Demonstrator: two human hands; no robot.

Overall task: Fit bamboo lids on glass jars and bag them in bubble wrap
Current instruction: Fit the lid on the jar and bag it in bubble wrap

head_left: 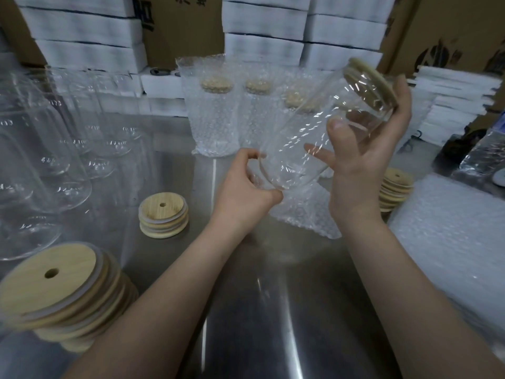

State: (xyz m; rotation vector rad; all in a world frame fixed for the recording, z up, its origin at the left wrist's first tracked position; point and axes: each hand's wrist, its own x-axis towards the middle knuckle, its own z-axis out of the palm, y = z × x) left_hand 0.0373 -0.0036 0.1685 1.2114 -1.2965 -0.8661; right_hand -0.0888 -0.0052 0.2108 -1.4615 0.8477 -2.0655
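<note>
right hand (363, 170) holds jar (314, 132) (tilted), bag (300, 212) below

Single head-worn wide-angle view, facing forward and down, close over steel table (273, 310)

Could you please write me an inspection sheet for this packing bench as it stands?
Surface: shiny steel table.
Job's things: lidded jar tilted, base at an open bag; three bagged jars upright behind; empty jars left; three lid stacks; bag pile right.
Clutter: dark item far right, too blurred to name.
Hands: right hand grips the jar near its lid; left hand pinches the bag's mouth.
Cables: nothing seen.
Surroundings: cardboard boxes and white foam stacks behind.
</note>
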